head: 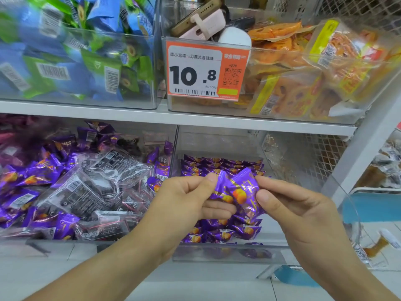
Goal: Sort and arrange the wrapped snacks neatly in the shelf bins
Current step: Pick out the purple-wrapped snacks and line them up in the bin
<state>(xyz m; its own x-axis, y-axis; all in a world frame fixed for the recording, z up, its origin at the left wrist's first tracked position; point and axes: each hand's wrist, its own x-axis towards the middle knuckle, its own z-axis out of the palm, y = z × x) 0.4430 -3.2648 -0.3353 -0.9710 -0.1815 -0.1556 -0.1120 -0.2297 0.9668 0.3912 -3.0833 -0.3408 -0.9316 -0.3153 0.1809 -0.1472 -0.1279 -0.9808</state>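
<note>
Nearest the camera, two bare forearms reach up from the bottom edge toward the lower shelf. The left hand and the right hand meet over the front of the lower right bin, and between them they hold a small bunch of purple snacks. The left thumb and curled fingers pinch the bunch from its left side; the right thumb and fingers pinch it from its right side. The bunch sits above the bin, just over the snacks already inside.

In that bin, purple packs lie in fairly even rows, some near the front wall and another row toward the back.

To the left on the same shelf, the lower left bin holds a loose jumble of purple packs mixed with clear packs with dark contents and printed labels.

Above the white shelf edge, the upper left bin is full of blue and green packs. The upper right bin holds orange and yellow packs, and an orange price tag reading 10.8 hangs on its front left corner. Behind the tag, a phone and a pink object lie in the bin.
</note>
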